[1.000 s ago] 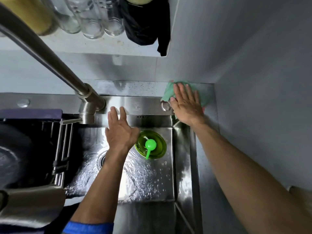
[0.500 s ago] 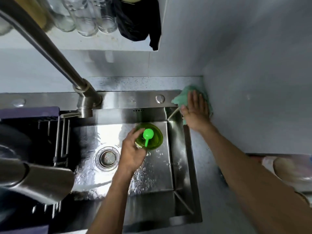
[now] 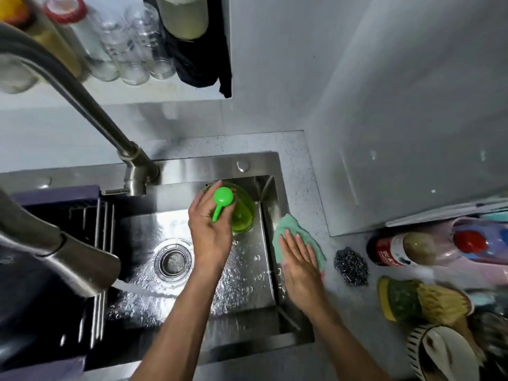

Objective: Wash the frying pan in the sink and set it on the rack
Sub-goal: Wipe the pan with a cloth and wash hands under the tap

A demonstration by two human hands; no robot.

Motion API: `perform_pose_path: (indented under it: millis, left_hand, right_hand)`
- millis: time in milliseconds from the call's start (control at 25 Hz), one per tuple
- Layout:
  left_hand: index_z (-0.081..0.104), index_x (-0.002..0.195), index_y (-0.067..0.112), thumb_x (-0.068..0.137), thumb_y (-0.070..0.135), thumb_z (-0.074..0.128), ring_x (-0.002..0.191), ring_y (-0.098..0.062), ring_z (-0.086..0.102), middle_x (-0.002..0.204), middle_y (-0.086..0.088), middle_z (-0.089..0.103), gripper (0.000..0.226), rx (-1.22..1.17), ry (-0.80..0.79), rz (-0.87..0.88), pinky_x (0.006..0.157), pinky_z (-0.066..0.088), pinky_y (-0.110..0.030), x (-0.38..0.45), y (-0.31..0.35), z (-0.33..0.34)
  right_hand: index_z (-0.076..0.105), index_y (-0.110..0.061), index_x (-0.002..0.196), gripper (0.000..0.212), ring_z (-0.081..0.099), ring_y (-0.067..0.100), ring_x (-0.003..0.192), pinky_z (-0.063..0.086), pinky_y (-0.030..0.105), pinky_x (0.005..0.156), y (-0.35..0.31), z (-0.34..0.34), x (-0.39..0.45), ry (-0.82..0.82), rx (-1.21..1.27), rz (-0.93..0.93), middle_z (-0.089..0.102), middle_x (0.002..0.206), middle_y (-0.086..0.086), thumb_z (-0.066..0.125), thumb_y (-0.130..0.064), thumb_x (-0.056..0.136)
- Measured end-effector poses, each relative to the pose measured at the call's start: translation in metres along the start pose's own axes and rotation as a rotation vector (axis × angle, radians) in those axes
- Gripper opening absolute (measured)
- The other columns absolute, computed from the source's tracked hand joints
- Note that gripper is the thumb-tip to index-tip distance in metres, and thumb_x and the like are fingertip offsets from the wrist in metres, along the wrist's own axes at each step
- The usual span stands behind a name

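My left hand (image 3: pixel 209 232) grips a translucent green bowl (image 3: pixel 244 215) together with a bright green scoop (image 3: pixel 222 200), held up over the back of the steel sink (image 3: pixel 244 287). On the counter at the sink's right rim, my right hand (image 3: pixel 298 259) presses flat on a mint-green cloth (image 3: pixel 286 225). A wire rack (image 3: pixel 103 237) fills the sink's left side. A dark shape in it (image 3: pixel 38 325), possibly the frying pan, is mostly hidden behind the faucet head (image 3: pixel 68 259).
Water runs from the faucet head toward the drain (image 3: pixel 173 261). Right of the cloth lie a steel scourer (image 3: pixel 351 266), a yellow-green sponge (image 3: pixel 395 298), a red-labelled bottle (image 3: pixel 390 250) and a striped bowl (image 3: pixel 445 353). Glass jars (image 3: pixel 132 50) stand on the shelf above.
My left hand has taken hold of the green bowl and scoop and raised them off the sink floor. My right hand slid the cloth from the back corner toward me along the sink's right rim.
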State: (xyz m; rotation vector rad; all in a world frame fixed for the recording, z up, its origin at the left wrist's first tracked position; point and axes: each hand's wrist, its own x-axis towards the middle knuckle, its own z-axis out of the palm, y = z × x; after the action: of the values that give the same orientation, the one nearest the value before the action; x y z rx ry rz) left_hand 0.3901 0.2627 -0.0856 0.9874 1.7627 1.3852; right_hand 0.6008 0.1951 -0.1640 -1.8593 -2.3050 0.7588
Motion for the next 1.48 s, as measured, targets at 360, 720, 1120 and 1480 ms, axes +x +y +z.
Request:
perform_pose_path:
  millis: [360,720,1120,1480]
  left_hand:
    - [0.076,0.097,0.011,0.076,0.018,0.069,0.089,-0.021,0.066,0.095,-0.008,0.073,0.023,-0.106,-0.220,0.136,0.089,0.052,-0.050,0.079,0.127,0.098]
    - [0.046,0.141,0.020,0.088,0.030,0.070,0.125,-0.013,0.050,0.141,0.000,0.051,0.059,0.078,-0.233,-0.007,0.104,0.041,-0.027,0.083,0.105,0.128]
    - [0.064,0.084,0.014,0.080,0.013,0.078,0.080,-0.022,0.066,0.089,-0.005,0.071,0.015,0.176,-0.380,-0.628,0.061,0.049,-0.023,-0.074,-0.031,0.087]
    - [0.066,0.089,0.011,0.084,-0.008,0.061,0.074,-0.019,0.066,0.084,-0.007,0.071,0.020,-0.235,-0.122,-0.783,0.063,0.052,-0.029,-0.091,-0.044,-0.015]
  right_hand:
    - [-0.014,-0.033,0.156,0.091,-0.037,0.002,0.142,-0.030,0.027,0.113,-0.009,-0.011,-0.004,-0.106,-0.066,0.019,-0.030,0.157,-0.019,0.045,0.001,0.095]
    - [0.024,-0.036,0.155,0.051,-0.012,0.001,0.150,-0.010,0.033,0.123,-0.009,-0.030,0.008,-0.161,0.275,0.022,-0.004,0.159,-0.024,0.028,-0.039,0.105]
    - [0.070,0.001,0.118,0.052,0.055,0.047,0.120,0.041,0.058,0.106,0.031,-0.061,-0.039,0.316,0.067,0.623,0.062,0.130,0.024,0.040,-0.028,0.086]
    - [0.024,-0.020,0.158,0.058,0.014,0.034,0.151,0.008,0.042,0.125,-0.009,-0.066,0.044,-0.073,-0.048,0.277,0.008,0.168,0.005,0.037,-0.030,0.102]
